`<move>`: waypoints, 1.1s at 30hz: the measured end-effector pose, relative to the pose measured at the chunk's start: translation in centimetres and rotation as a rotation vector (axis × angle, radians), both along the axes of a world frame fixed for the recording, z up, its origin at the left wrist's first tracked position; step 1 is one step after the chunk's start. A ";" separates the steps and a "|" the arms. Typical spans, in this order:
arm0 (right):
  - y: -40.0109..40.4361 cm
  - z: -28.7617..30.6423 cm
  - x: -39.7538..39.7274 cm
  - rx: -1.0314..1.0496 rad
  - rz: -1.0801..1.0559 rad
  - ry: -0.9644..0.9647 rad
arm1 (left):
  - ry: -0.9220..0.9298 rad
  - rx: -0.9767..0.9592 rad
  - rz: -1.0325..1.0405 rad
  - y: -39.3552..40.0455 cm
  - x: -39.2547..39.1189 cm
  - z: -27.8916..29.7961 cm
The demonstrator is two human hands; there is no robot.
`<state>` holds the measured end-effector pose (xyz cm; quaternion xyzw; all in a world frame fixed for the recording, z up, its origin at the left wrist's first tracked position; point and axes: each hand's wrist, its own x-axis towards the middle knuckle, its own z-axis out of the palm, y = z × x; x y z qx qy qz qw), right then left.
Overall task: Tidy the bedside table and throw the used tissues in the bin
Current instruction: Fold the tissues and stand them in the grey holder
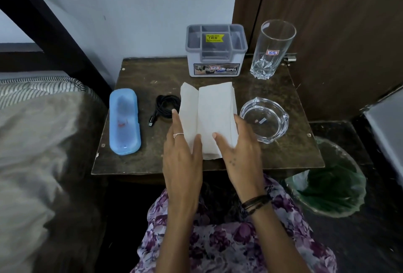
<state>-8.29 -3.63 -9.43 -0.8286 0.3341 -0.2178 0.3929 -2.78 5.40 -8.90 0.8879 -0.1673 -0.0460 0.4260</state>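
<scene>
Flanking a stack of tissues (209, 118) at frame centre, our left hand (182, 155) and right hand (237, 148) lay spread flat on its lower edges; its long axis ran up-frame, the bin (327, 185) lower right, nearer our right hand.

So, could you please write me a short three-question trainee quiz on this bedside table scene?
1. True or false: the tall glass lies on its side.
2. What sits between the blue case and the tissue stack?
A. black cable
B. ashtray
C. grey organiser
3. Which hands touch the tissues?

Key: 1 false, it stands upright; 2 A; 3 both, left hand and right hand.
</scene>
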 end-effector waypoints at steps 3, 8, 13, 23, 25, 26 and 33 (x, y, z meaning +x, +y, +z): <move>0.3 -0.1 0.1 -0.034 0.002 0.002 | -0.012 -0.007 0.004 0.1 0.1 0.0; 0.5 -0.2 0.2 -0.058 -0.004 -0.001 | -0.008 -0.004 0.002 0.2 0.3 0.3; 0.6 0.2 0.1 -0.107 -0.010 -0.002 | -0.004 0.001 -0.024 0.2 0.1 0.6; 0.5 0.1 -0.1 -0.111 0.003 0.047 | -0.055 0.144 -0.073 0.1 0.0 0.4; 0.4 0.0 -0.1 -0.109 0.003 0.054 | -0.046 0.156 -0.078 0.1 0.0 0.3; 0.4 0.0 -0.1 -0.111 0.004 0.056 | -0.045 0.162 -0.080 0.1 0.0 0.3; 0.5 0.0 -0.1 -0.124 -0.006 0.050 | -0.015 0.097 -0.050 0.1 -0.1 0.6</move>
